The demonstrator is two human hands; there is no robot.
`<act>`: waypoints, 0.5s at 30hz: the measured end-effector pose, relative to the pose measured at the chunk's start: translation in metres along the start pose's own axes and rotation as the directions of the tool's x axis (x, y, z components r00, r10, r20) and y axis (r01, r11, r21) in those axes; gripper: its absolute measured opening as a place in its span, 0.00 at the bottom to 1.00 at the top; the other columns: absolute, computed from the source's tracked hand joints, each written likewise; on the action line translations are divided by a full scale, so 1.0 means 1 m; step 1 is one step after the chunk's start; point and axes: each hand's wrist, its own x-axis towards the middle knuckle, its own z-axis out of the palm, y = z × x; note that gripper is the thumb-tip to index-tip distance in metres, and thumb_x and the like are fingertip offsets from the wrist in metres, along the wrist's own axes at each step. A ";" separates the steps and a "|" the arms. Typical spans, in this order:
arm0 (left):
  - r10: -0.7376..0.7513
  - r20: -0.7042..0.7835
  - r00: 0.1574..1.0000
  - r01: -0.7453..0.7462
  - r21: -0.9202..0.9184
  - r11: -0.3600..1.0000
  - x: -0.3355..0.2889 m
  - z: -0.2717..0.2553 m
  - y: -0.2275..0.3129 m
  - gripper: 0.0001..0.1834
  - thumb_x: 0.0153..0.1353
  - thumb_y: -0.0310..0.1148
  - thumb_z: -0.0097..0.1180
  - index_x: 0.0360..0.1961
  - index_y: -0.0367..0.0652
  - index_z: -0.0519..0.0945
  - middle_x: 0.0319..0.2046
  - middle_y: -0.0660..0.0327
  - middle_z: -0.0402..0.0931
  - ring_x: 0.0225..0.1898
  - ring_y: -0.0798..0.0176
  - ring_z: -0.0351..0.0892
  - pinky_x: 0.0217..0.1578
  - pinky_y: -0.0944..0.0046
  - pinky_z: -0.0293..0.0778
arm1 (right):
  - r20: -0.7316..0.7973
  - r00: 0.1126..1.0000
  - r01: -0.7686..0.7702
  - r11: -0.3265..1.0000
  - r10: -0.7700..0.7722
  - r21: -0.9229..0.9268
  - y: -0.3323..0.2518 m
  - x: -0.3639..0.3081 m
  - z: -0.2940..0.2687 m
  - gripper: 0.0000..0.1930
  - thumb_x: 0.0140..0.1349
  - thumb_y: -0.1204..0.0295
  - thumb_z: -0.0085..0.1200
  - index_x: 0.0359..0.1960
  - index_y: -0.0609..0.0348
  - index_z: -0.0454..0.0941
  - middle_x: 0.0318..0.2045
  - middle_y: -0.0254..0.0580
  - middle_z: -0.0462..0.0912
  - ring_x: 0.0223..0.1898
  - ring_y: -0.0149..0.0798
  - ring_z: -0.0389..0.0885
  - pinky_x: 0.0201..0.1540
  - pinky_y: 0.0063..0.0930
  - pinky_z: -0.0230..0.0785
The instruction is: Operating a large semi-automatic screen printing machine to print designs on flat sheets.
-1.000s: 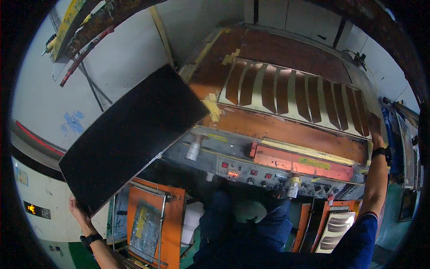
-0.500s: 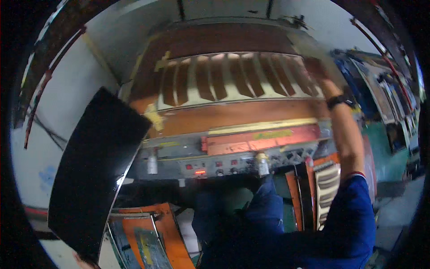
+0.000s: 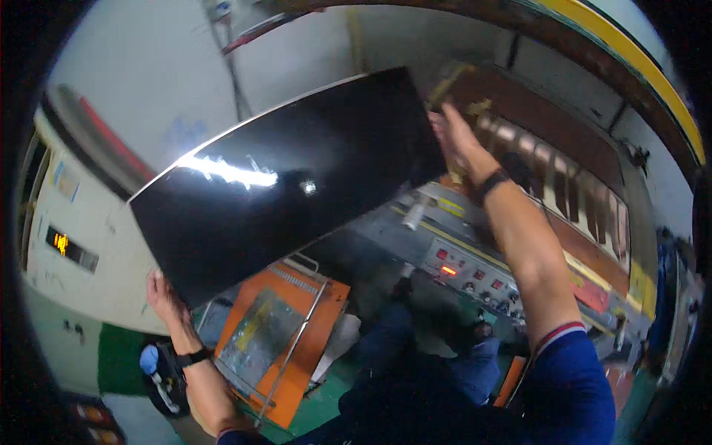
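Note:
A large glossy black sheet [image 3: 334, 174] is held up in front of me, slanting upward from left to right, with bright light reflected on its surface. At its lower left corner my left hand [image 3: 166, 298] is closed on the edge. My right hand [image 3: 454, 139] grips the right end, its fingers partly hidden by the sheet. Behind my right forearm is a machine bed bearing a brown board [image 3: 538, 96] and a pale metal frame with a row of slanted slots [image 3: 567, 174].
The machine's control panel [image 3: 475, 271] has red switches, knobs and a lit display. Below the sheet stands a rack with an orange board [image 3: 289, 371] and metal rods. On the left is a pale cabinet [image 3: 104, 252] with a lit display. A yellow-edged beam [image 3: 630, 44] arches overhead.
The view has turned left. My right hand has left the slotted frame and now grips the sheet's right end. The sheet has swung from steeply upright to a flatter slant before me.

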 end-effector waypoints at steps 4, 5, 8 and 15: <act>-0.163 -0.008 0.987 0.163 -0.008 0.987 -0.007 -0.017 0.002 0.10 0.67 0.32 0.46 0.39 0.37 0.75 0.37 0.59 0.78 0.37 0.66 0.78 0.39 0.65 0.74 | 0.165 0.986 -0.019 0.995 0.003 0.097 -0.012 -0.055 0.022 0.41 0.66 0.39 0.30 0.63 0.68 0.59 0.59 0.48 0.70 0.61 0.41 0.67 0.65 0.32 0.54; -0.207 0.013 0.978 0.207 -0.030 0.978 -0.009 -0.023 0.000 0.11 0.67 0.33 0.45 0.39 0.37 0.75 0.37 0.59 0.78 0.37 0.65 0.78 0.39 0.65 0.74 | 0.155 0.988 0.007 1.000 -0.011 0.026 -0.011 -0.066 0.025 0.42 0.65 0.38 0.30 0.63 0.69 0.58 0.59 0.48 0.70 0.60 0.41 0.67 0.64 0.33 0.54; -0.244 0.026 0.969 0.246 -0.065 0.967 -0.014 -0.068 -0.009 0.19 0.67 0.36 0.45 0.52 0.31 0.72 0.48 0.57 0.75 0.48 0.61 0.75 0.51 0.61 0.70 | 0.219 0.974 -0.073 0.993 0.051 0.090 0.001 -0.074 0.030 0.41 0.65 0.38 0.31 0.63 0.67 0.60 0.58 0.48 0.71 0.58 0.40 0.69 0.62 0.31 0.58; -0.146 -0.109 0.983 0.131 -0.140 0.982 -0.043 -0.137 -0.012 0.20 0.66 0.35 0.40 0.51 0.28 0.72 0.50 0.53 0.74 0.52 0.58 0.73 0.56 0.60 0.64 | 0.289 0.952 -0.120 0.991 0.097 0.063 0.025 -0.074 0.079 0.38 0.66 0.40 0.34 0.62 0.63 0.62 0.56 0.47 0.73 0.55 0.38 0.73 0.58 0.30 0.63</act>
